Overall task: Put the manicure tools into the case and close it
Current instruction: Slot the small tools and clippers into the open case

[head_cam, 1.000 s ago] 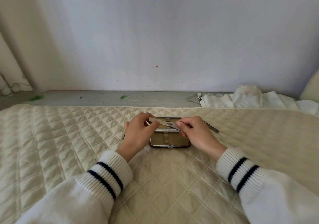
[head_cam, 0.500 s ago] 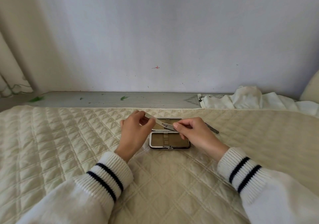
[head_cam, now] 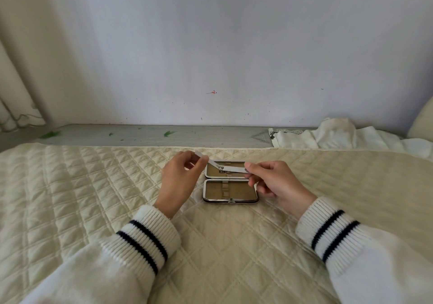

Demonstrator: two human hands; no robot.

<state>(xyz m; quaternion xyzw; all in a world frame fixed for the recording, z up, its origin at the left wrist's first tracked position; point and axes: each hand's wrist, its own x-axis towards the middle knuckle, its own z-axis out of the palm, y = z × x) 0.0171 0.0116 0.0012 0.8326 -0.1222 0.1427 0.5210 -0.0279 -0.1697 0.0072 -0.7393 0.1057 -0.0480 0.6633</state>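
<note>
**Nail clipper held over the open case**

A metal nail clipper (head_cam: 226, 166) is hanging just above the far half of the open manicure case (head_cam: 230, 187), at the centre of the frame. Its lever is swinging out and up to the left, while the body is lying roughly level. The left hand (head_cam: 179, 181) is pinching the raised lever end between thumb and fingertips. The right hand (head_cam: 274, 181) is gripping the body's right end the same way, its other fingers curling loosely inward. The case is lying flat and wide open, both tan-lined halves showing, on the cream quilted cover (head_cam: 93, 198). Both wrists are wearing white cuffs with dark stripes. At the upper right, crumpled white cloth (head_cam: 339, 136) is lying along the grey ledge (head_cam: 152, 136).
</note>
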